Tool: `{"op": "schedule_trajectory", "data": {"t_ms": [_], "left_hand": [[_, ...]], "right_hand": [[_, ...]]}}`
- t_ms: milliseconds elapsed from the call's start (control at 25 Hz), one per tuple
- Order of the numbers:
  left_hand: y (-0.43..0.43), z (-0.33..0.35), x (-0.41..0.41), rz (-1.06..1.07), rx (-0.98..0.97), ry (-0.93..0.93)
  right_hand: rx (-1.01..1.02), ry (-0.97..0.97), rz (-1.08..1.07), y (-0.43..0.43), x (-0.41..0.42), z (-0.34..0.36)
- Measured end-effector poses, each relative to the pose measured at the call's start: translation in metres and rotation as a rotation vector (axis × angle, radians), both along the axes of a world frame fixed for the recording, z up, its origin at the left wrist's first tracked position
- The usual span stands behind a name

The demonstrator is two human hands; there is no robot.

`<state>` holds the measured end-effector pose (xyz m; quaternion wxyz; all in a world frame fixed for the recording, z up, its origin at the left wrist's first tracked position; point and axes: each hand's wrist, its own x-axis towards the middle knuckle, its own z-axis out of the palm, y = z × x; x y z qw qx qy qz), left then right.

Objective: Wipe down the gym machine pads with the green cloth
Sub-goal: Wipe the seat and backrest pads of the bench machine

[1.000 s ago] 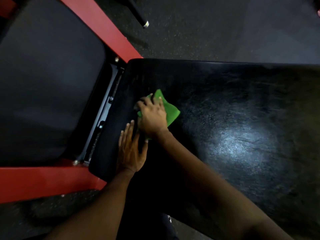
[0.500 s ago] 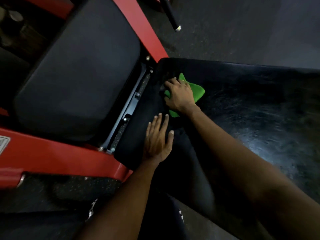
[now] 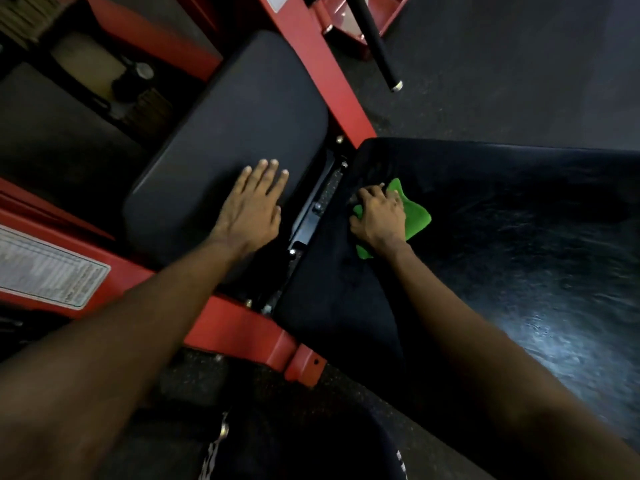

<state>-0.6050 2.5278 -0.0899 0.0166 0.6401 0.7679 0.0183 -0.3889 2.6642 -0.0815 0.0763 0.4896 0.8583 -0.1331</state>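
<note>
Two bare hands on the black pads of a red-framed gym machine, seen from the head camera.

The right hand [image 3: 379, 221] presses the bunched green cloth [image 3: 414, 216] onto the glossy long pad [image 3: 519, 254] near its left edge, its grip curled narrow over the fabric, which pokes out beyond the knuckles. The left hand [image 3: 254, 206] lies flat and wide, holding nothing, on the matte seat pad [image 3: 225, 133]. A metal bracket [image 3: 311, 216] shows in the gap between the pads, and the red frame [image 3: 242, 327] runs beneath.
</note>
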Motion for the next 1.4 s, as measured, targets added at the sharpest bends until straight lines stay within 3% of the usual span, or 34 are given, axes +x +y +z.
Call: {"op": "schedule_trajectory", "data": {"t_ms": [200,440,680,880,960,1240,1400], "left_hand": [[-0.003,0.000,-0.060,-0.166,-0.146,0.264],[-0.007,-0.019,-0.066,-0.217,-0.132,0.457],[-0.007,-0.018,-0.062,-0.187,-0.122,0.473],[-0.006,-0.015,-0.060,-0.177,-0.148,0.459],[-0.005,-0.015,-0.060,-0.178,-0.153,0.460],[-0.005,-0.017,-0.059,-0.183,-0.149,0.472],[-0.005,-0.016,-0.060,-0.174,-0.157,0.454]], "right_hand": [[-0.050,0.006,0.232,-0.097,0.018,-0.007],[0.076,-0.008,0.115,-0.005,-0.010,-0.021],[0.098,-0.043,-0.038,0.053,-0.043,-0.031],[-0.085,-0.045,0.284,-0.053,-0.026,-0.037],[-0.102,-0.058,0.339,-0.049,-0.027,-0.038],[0.059,-0.088,0.136,0.055,-0.062,-0.049],[0.032,-0.067,0.159,0.011,-0.051,-0.043]]}}
